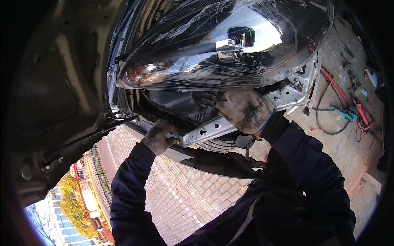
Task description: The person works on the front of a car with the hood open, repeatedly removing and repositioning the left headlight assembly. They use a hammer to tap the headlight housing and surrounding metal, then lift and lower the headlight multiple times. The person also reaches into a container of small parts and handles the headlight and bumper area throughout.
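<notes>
My left hand (158,137), in a dirty knitted work glove, is at the near end of a silver metal bracket (215,128) in the car's front corner. Its fingers are closed around a small part with a pale metal edge, which I cannot make out. My right hand (246,110), in a stained glove, lies over the bracket's other end, just below the headlight. Its fingertips reach into shadow, so their grip is hidden. Above both hands sits a large headlight (230,49) wrapped in torn, wrinkled clear film.
The raised hood (53,82) fills the left side. A dark curved body panel (217,164) runs below the bracket. At the right, red-handled tools (363,115), a chain and cables lie on the concrete floor (328,135). Paving bricks (184,197) show beneath the car's edge.
</notes>
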Motion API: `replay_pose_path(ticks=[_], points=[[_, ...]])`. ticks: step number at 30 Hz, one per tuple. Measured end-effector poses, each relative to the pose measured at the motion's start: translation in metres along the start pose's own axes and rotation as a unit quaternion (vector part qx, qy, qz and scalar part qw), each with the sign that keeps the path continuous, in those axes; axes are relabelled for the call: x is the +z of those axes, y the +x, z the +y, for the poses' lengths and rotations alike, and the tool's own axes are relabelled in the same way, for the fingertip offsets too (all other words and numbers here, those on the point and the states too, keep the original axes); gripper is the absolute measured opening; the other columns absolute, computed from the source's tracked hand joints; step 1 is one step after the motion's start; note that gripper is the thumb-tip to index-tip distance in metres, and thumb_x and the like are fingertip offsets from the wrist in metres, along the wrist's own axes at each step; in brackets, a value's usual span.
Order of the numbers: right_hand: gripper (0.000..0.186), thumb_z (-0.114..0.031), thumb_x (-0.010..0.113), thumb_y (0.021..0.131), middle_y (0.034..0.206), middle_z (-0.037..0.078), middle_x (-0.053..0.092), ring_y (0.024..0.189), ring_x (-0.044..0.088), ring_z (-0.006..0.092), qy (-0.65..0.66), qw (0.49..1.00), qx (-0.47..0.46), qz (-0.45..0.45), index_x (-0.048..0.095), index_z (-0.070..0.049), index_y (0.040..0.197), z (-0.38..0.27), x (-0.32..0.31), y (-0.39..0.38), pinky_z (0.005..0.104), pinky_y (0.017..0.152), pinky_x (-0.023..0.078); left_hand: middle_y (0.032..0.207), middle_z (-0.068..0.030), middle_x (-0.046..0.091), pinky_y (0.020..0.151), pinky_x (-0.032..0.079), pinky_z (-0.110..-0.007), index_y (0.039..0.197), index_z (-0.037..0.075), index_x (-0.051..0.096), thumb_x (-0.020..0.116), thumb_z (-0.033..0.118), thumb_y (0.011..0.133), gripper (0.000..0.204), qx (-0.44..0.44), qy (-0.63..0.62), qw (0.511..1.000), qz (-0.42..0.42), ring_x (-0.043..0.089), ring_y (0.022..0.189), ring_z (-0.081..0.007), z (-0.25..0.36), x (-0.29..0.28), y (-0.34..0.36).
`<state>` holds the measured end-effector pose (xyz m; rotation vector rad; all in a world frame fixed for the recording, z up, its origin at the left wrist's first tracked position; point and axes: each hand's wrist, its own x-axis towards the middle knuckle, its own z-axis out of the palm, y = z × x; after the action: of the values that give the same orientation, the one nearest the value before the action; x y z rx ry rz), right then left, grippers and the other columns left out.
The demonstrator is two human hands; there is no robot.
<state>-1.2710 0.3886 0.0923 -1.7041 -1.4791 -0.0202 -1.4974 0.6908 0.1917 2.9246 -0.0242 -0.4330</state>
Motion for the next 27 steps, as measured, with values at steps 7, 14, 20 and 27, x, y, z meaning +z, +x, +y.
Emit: replay_pose_path(ticks=[7, 14, 20, 27], points=[[0.016, -0.021, 0.065, 0.104, 0.101, 0.013, 0.068, 0.095, 0.071, 0.0338, -0.008, 1.0, 0.016, -0.021, 0.07, -0.008, 0.111, 0.002, -0.001, 0.002, 0.0463, 0.082, 0.058, 0.124, -0.015, 0.067, 0.103, 0.055, -0.05, 0.119, 0.009, 0.074, 0.091, 0.005, 0.077, 0.046, -0.03, -0.013, 0.998, -0.048, 0.063, 0.12, -0.0402, 0.001, -0.006, 0.005], [0.018, -0.022, 0.072, 0.099, 0.098, 0.012, 0.068, 0.091, 0.072, 0.0329, 0.018, 0.999, 0.028, -0.01, 0.074, -0.009, 0.112, 0.0, 0.001, 0.003, 0.046, 0.079, 0.061, 0.123, -0.0161, 0.071, 0.105, 0.057, -0.048, 0.135, 0.012, 0.072, 0.083, -0.004, 0.082, 0.056, 0.063, -0.021, 0.994, -0.089, 0.067, 0.119, -0.04, 0.003, -0.012, 0.012], [0.018, -0.022, 0.073, 0.099, 0.095, 0.012, 0.067, 0.09, 0.072, 0.0321, -0.027, 1.0, 0.003, 0.012, 0.073, -0.008, 0.11, 0.002, 0.001, 0.003, 0.0455, 0.076, 0.06, 0.132, -0.0154, 0.068, 0.107, 0.056, -0.046, 0.144, 0.013, 0.067, 0.079, -0.007, 0.084, 0.064, 0.048, -0.092, 0.986, -0.129, 0.064, 0.124, -0.0401, -0.007, -0.001, 0.012], [0.016, -0.022, 0.068, 0.1, 0.097, 0.01, 0.066, 0.092, 0.072, 0.0293, -0.07, 0.997, 0.001, -0.021, 0.071, -0.008, 0.106, 0.0, -0.003, 0.003, 0.044, 0.078, 0.06, 0.135, -0.0132, 0.068, 0.108, 0.055, -0.044, 0.146, 0.016, 0.069, 0.076, -0.007, 0.088, 0.063, 0.047, -0.092, 0.992, -0.076, 0.064, 0.126, -0.0366, -0.012, 0.007, -0.001]])
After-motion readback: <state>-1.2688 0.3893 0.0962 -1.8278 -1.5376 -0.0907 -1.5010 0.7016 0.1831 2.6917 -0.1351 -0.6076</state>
